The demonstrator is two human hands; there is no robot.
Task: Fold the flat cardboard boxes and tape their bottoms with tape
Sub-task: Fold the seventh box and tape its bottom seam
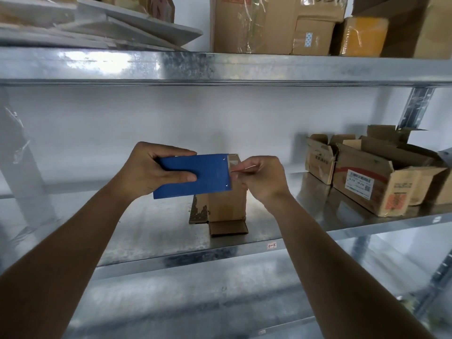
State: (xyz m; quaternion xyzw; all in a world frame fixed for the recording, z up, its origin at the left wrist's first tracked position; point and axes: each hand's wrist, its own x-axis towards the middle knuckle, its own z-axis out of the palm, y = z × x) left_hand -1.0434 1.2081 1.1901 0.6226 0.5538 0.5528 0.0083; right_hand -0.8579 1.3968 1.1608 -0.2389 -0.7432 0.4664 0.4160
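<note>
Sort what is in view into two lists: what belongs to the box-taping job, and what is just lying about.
Job in hand:
- blue tape dispenser, gripped by the left hand
- tape end, pinched by the right hand
- small cardboard box, upright on the metal shelf

Lying about:
- open boxes at right
- cartons and white boards on the upper shelf

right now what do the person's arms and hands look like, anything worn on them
Both forearms are bare for as far as they show, with no sleeves in view. The left hand and right hand wear no gloves. No rings, watch or bands are visible on the fingers or wrists. The nails look short and unpainted.
</note>
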